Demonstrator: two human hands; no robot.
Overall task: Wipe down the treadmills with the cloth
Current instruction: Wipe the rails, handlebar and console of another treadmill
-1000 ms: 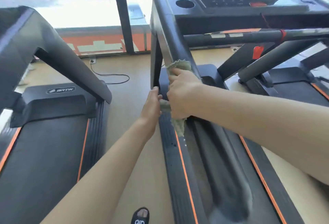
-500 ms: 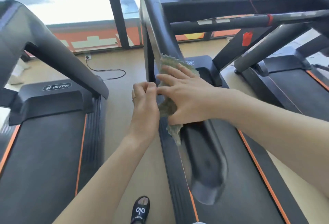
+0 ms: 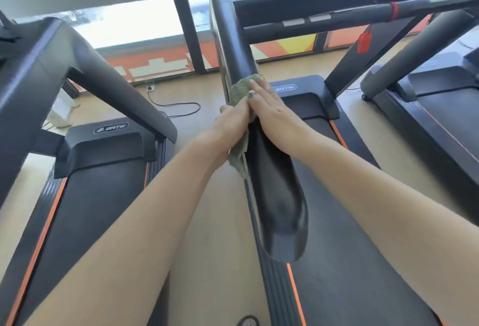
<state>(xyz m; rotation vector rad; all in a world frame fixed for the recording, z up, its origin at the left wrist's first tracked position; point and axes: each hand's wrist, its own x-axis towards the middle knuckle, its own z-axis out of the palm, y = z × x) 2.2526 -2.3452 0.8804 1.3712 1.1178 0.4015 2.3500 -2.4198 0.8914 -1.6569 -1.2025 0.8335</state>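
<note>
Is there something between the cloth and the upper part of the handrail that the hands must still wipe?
Nothing visible does. The cloth lies on the handrail, under the right hand and gripped by the left hand. Above it the rail runs bare up to the console.

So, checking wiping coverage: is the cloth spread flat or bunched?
Bunched: the cloth is crumpled around the handrail under both hands, one end dangling.

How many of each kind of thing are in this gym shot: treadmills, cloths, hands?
Treadmills: 3 (left treadmill, middle treadmill, right treadmill)
Green cloth: 1
Hands: 2 (left hand, right hand)
Total: 6
</note>
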